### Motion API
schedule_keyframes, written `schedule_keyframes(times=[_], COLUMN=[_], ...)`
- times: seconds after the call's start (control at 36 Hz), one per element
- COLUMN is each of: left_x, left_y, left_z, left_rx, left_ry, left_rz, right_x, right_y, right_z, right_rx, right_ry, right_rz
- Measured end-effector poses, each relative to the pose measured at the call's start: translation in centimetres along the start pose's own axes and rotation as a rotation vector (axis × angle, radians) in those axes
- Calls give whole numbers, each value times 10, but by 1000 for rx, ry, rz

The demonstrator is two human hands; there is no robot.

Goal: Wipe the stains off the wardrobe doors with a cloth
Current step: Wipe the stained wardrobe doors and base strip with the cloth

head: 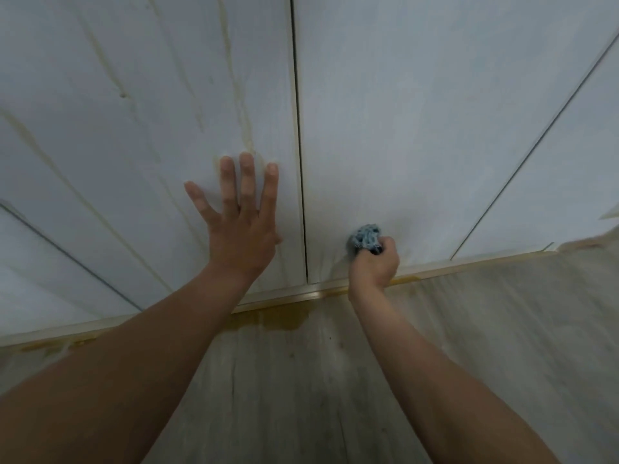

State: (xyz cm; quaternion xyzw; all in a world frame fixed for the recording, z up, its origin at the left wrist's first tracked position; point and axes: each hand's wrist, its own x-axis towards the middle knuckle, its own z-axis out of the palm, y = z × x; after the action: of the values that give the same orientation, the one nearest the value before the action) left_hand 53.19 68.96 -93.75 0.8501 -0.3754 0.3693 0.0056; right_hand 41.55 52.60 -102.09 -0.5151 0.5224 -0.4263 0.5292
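Two pale grey wardrobe doors fill the view, split by a dark vertical gap. The left door carries long yellowish drip streaks. My left hand lies flat on it with fingers spread, just left of the gap. The right door looks plainer. Low on it, near its bottom edge, my right hand grips a crumpled blue-grey cloth and holds it against the surface.
A pale base strip runs under the doors. On the light wood-look floor right below the gap lies a yellow-brown puddle stain. Another door seam slants at the right, and one at the left.
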Motion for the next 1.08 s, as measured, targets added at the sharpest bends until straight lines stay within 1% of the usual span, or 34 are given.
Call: schedule_keyframes(times=[0.06, 0.19, 0.28, 0.31, 0.36, 0.44, 0.5, 0.56, 0.61, 0.69, 0.78, 0.83, 0.89, 0.94, 0.97, 1.08], left_x=[0, 0, -1, -1, -1, -1, -1, -2, -1, -1, -1, -1, -1, -1, -1, -1], left_y=[1, 1, 3, 2, 1, 1, 1, 0, 1, 1, 2, 2, 0, -1, -1, 0], left_z=[-1, 2, 3, 3, 2, 1, 0, -1, -1, 0, -3, -1, -1, -1, -1, -3], left_rx=[12, 18, 10, 19, 24, 28, 24, 29, 31, 25, 19, 25, 40, 54, 57, 47], left_ry=[-7, 46, 52, 55, 54, 41, 41, 36, 41, 50, 52, 56, 42, 38, 41, 21], left_rz=[1, -9, -1, -2, -1, 1, -2, -1, 5, 2, -5, 0, 6, 5, 3, 0], right_x=[9, 38, 29, 19, -8, -51, -61, -61, -46, -21, -17, -35, -59, -76, -79, -64], right_y=[3, 1, -4, -7, -11, 2, 15, 18, 18, 12, 10, 11, 16, 22, 23, 29], right_z=[-7, -24, -14, -9, 4, 22, 28, 27, 19, 8, 14, 24, 34, 37, 36, 25], right_rx=[-6, -24, -34, -28, -14, -57, -71, -61, -32, -30, -104, -103, -125, -197, -219, -191], right_ry=[-6, 153, 223, 216, 119, -120, -164, -168, -90, 89, 125, 82, -41, -176, -211, -234], right_rz=[22, 102, 99, 92, 42, -57, -109, -116, -85, -36, -53, -79, -165, -242, -259, -315])
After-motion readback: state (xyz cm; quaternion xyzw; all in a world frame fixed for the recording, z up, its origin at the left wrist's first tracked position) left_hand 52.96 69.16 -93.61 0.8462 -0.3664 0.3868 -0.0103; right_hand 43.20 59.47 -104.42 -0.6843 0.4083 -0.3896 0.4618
